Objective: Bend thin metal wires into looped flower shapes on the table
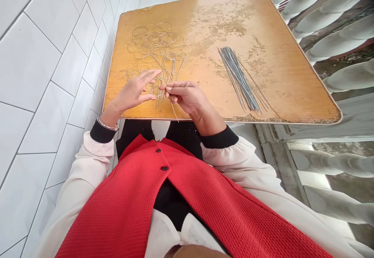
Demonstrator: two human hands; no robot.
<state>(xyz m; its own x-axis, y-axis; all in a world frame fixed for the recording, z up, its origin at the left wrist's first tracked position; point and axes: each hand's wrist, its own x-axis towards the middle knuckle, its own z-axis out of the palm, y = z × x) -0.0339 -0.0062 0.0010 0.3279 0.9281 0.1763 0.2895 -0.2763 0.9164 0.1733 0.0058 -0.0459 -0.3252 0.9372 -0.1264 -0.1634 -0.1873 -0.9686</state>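
A worn wooden table (263,36) stands in front of me. My right hand (188,96) is pinched on a thin metal wire (172,106) that slants down past the table's near edge. My left hand (134,90) rests just to its left, fingers stretched out flat over bent wire pieces. A heap of wires bent into loops (154,46) lies beyond both hands on the table's left part. A bundle of straight wires (238,75) lies to the right of my right hand, apart from it.
A white tiled wall (43,75) runs close along the table's left side. A pale balustrade (327,20) stands right of the table. My red vest and light sleeves fill the foreground below the table edge.
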